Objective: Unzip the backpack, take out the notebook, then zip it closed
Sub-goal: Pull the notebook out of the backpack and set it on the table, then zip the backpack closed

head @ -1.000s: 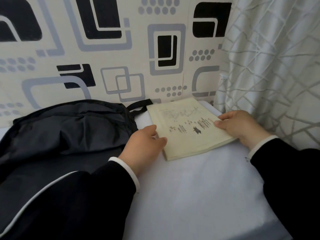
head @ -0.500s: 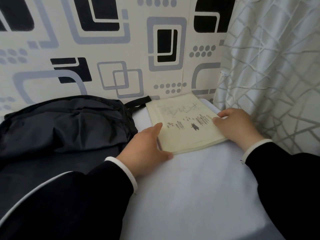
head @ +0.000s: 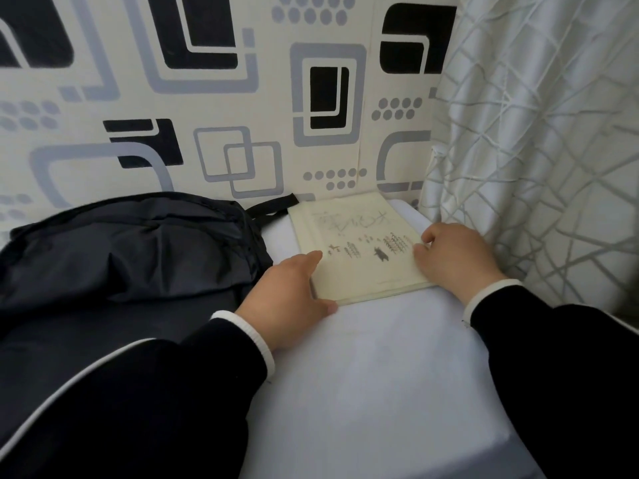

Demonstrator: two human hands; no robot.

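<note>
The dark backpack (head: 131, 257) lies flat on the left of the white table (head: 380, 375), its zipper line running along its top edge. A cream notebook (head: 359, 257) with small drawings on its cover lies flat at the back right, beside the bag. My left hand (head: 287, 292) holds the notebook's left edge, with the forefinger on the cover and the thumb at the near corner. My right hand (head: 453, 257) has its fingers curled over the right edge.
A patterned wall (head: 242, 98) stands right behind the bag and notebook. A white curtain (head: 536, 150) hangs close on the right. A black strap (head: 273, 205) of the bag pokes out toward the notebook. The table's near right corner drops off.
The notebook has slid back toward the wall and now lies flatter on the table. Both hands went with it and stayed on its edges.
</note>
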